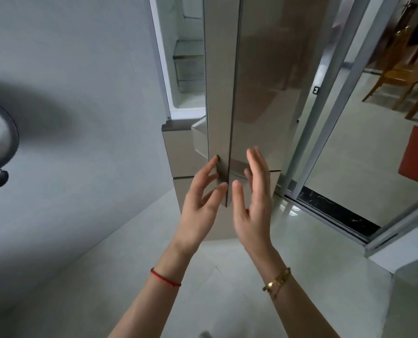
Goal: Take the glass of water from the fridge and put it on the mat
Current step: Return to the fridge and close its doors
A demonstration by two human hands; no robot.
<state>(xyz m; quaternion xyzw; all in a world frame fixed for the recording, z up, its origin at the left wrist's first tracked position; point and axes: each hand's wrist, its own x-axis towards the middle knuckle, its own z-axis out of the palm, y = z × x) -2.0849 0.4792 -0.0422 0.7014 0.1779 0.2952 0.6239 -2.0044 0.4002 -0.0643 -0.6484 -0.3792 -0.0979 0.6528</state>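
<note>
Both hands, left point(200, 206) and right point(254, 198), are spreading wide and holding nothing, reaching near the fridge door point(221, 93) edge.

A pale tiled floor point(239, 289) carries the beige fridge point(259, 93), one door ajar.

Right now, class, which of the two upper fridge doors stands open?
The left upper door, swung out edge-on towards the camera, exposing the white shelves. The right upper door sits shut, flat-faced.
</note>
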